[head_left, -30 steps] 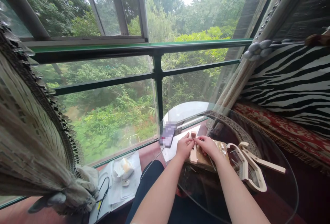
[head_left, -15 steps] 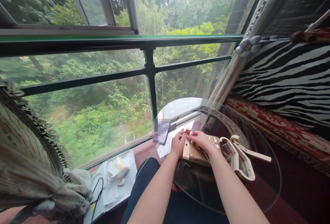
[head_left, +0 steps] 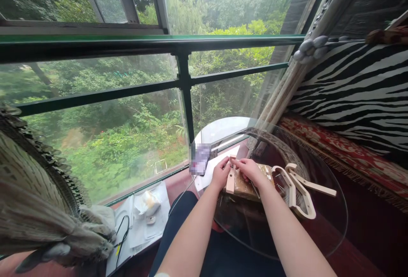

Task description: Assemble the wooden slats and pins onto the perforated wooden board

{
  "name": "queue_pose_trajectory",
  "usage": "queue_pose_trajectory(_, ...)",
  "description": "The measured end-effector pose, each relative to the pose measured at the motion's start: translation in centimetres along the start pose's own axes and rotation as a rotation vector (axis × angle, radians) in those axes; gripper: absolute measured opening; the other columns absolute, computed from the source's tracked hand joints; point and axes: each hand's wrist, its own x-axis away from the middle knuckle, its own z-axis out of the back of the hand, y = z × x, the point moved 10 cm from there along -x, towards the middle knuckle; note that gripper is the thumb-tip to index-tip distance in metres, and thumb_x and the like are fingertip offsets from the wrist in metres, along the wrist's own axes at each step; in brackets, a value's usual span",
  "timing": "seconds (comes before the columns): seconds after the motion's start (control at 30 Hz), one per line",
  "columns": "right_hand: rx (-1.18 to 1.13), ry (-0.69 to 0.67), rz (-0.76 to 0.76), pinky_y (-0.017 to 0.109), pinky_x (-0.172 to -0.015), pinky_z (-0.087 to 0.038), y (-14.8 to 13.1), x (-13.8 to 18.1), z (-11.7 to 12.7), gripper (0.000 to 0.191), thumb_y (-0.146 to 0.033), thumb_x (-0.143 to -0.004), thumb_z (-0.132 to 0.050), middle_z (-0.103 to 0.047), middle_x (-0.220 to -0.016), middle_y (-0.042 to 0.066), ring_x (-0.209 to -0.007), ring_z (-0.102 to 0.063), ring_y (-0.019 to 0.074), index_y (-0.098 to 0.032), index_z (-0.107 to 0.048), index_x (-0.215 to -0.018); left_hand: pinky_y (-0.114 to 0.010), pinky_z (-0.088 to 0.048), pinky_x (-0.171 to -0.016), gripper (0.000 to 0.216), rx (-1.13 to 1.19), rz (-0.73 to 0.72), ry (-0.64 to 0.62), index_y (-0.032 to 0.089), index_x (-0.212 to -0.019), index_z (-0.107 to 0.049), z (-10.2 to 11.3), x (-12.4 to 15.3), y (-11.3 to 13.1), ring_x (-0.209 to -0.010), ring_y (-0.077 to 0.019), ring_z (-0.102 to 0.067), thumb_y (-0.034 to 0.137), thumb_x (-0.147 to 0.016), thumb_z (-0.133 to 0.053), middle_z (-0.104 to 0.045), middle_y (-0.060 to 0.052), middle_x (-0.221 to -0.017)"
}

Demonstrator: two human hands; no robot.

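L hand + R hand | both clamped on flat holed wood strip | bent wood pcs | rnd glass tbl

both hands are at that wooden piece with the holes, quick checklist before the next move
1. Left hand steadying the wooden piece: ok, fingers at its upper part.
2. Right hand at the same piece: ok, fingertips near its upper end.
3. Fastener seated in the piece: cannot tell, too small and partly covered.
4. Loose wooden parts clear of both hands: ok, off to the right.
5. Phone apart from the hands: ok, beyond the left hand.
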Motion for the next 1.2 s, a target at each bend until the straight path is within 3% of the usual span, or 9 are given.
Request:
queue_pose_trajectory(0.2,-0.224,0.010,0.016,0.020,-0.035,-0.027,-0.3,0.9,0.3,0.012,-0.028,-0.065,-0.053,-0.037,-0.045,-0.009,-0.035,-0.035,0.0067,-0.019,-0.052,-0.073,-0.040,-0.039,-0.104,0.035,0.038,0.024,-0.014,0.017,-0.114,-0.064,0.0,-0.2,-0.7,-0.119,-0.0230,-0.054,0.024,-0.081,-0.058,-0.060,-0.010,-0.125)
queue_pose_trajectory(0.37,-0.515,0.036,0.159,0.024,-0.045,-0.040,-0.1,1.6,2.2,0.035,-0.022,-0.057,-0.052,-0.041,-0.056,-0.008,-0.043,-0.040,0.0080,-0.019,-0.055,-0.092,-0.039,-0.040,-0.104,0.035,0.033,0.010,-0.047,0.018,-0.114,-0.064,-0.1,-0.1,0.0,-0.116,-0.0220,-0.056,0.024,-0.080,-0.057,-0.062,-0.008,-0.122)
queue_pose_trajectory(0.5,-0.661,0.266,0.246,0.028,-0.056,-0.048,0.9,1.5,5.2,0.035,-0.023,-0.055,-0.051,-0.043,-0.065,-0.005,-0.049,-0.044,0.0085,-0.021,-0.053,-0.090,-0.037,-0.040,-0.103,0.033,-0.015,0.021,-0.054,0.020,-0.110,-0.066,-0.1,-0.1,0.4,-0.113,-0.0194,-0.057,0.029,-0.087,-0.043,-0.065,-0.005,-0.117)
queue_pose_trajectory(0.57,-0.630,0.368,0.250,0.028,-0.056,-0.048,1.3,1.6,6.0,0.033,-0.026,-0.056,-0.051,-0.044,-0.068,-0.004,-0.050,-0.048,0.0094,-0.021,-0.052,-0.089,-0.036,-0.038,-0.105,0.036,-0.030,-0.004,-0.059,0.020,-0.108,-0.067,-0.2,-0.1,0.8,-0.113,-0.0186,-0.057,0.029,-0.089,-0.037,-0.065,-0.004,-0.117)
queue_pose_trajectory(0.7,-0.427,0.438,0.214,0.026,-0.052,-0.044,1.4,1.8,5.6,0.033,-0.032,-0.060,-0.050,-0.048,-0.062,-0.005,-0.050,-0.054,0.0130,-0.019,-0.052,-0.091,-0.036,-0.036,-0.107,0.036,-0.036,-0.007,-0.055,0.019,-0.115,-0.063,0.0,0.1,0.5,-0.118,-0.0204,-0.054,0.027,-0.083,-0.050,-0.061,-0.007,-0.124)
queue_pose_trajectory(0.9,-0.101,0.422,0.220,0.027,-0.055,-0.044,0.8,2.2,5.0,0.023,-0.028,-0.065,-0.044,-0.054,-0.050,-0.003,-0.052,-0.057,0.0169,-0.019,-0.054,-0.084,-0.035,-0.034,-0.108,0.037,-0.055,0.021,-0.058,0.017,-0.118,-0.060,0.0,0.1,-0.4,-0.121,-0.0195,-0.051,0.027,-0.086,-0.045,-0.059,-0.008,-0.127)
queue_pose_trajectory(1.2,-0.039,0.424,0.222,0.029,-0.059,-0.045,0.1,2.7,4.9,0.018,-0.025,-0.068,-0.043,-0.055,-0.050,-0.003,-0.053,-0.059,0.0187,-0.020,-0.054,-0.081,-0.037,-0.037,-0.106,0.036,-0.044,0.024,-0.037,0.020,-0.117,-0.062,0.3,0.3,-0.3,-0.119,-0.0208,-0.053,0.029,-0.084,-0.050,-0.060,-0.007,-0.125)
